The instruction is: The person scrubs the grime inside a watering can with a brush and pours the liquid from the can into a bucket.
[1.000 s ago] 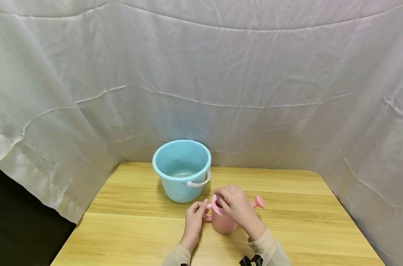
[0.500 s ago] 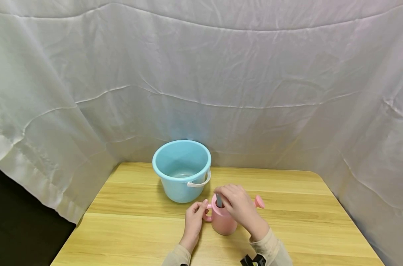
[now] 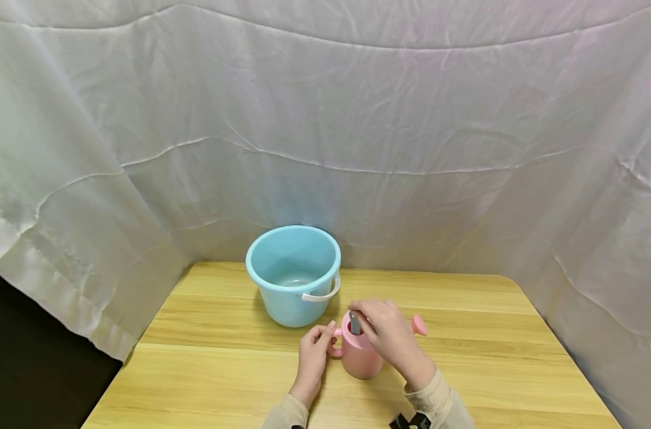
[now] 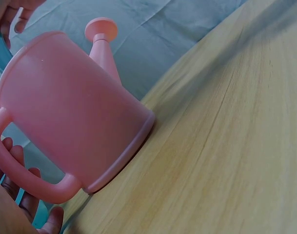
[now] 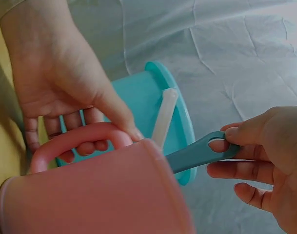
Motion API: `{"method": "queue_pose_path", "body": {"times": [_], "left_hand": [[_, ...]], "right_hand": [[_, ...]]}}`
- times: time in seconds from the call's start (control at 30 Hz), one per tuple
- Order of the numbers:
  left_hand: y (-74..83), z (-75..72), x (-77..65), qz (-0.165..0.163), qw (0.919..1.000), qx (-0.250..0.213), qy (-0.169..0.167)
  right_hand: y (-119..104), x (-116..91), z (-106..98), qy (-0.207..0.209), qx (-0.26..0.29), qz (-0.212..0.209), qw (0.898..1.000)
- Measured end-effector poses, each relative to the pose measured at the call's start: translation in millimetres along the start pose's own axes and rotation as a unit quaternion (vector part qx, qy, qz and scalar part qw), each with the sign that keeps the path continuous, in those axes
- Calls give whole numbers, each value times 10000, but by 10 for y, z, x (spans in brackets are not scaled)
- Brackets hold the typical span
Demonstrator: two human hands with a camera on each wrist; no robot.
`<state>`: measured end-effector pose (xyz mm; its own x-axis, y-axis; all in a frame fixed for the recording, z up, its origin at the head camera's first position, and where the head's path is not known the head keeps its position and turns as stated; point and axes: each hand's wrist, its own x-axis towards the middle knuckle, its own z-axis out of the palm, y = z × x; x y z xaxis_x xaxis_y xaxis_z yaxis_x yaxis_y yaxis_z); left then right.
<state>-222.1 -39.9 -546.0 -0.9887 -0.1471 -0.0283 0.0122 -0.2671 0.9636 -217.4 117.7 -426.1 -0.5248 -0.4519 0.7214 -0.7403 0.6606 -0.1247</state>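
A pink watering can (image 3: 362, 359) stands upright on the table, its spout to the right. My left hand (image 3: 312, 356) holds the can's handle (image 4: 26, 183), thumb at its top and fingers behind it. Over the can's open top, my right hand (image 3: 388, 333) pinches the end of a blue-grey tool handle (image 5: 199, 152) between thumb and fingers. That handle has a hole near its end and runs down into the can. Its lower part is hidden inside the can, so I cannot tell what kind of tool it is.
A light-blue bucket (image 3: 297, 307) with a white handle (image 3: 324, 296) stands behind and left of the can. The wooden table (image 3: 497, 357) ends at a pale grey curtain (image 3: 411, 119) at the back and sides.
My right hand has shifted slightly right over the can, and more of the blue-grey handle shows at the opening. The left hand, can and bucket have stayed in place.
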Motion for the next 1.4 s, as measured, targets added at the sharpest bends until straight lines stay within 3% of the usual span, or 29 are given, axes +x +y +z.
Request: {"method": "queue_pose_path", "body": {"times": [0.27, 0.83, 1.17, 1.4], "left_hand": [[-8, 2, -1, -13, 10000, 38, 26], [-8, 3, 2, 11, 10000, -10, 33], [-5, 5, 0, -8, 10000, 11, 35], [-7, 3, 1, -21, 10000, 34, 46]], "right_hand": [[12, -84, 87, -269, -75, 277, 9992], [6, -102, 104, -310, 48, 440, 9985], [5, -7, 29, -319, 312, 484, 9978], [-4, 98, -73, -87, 481, 357, 9982]]}}
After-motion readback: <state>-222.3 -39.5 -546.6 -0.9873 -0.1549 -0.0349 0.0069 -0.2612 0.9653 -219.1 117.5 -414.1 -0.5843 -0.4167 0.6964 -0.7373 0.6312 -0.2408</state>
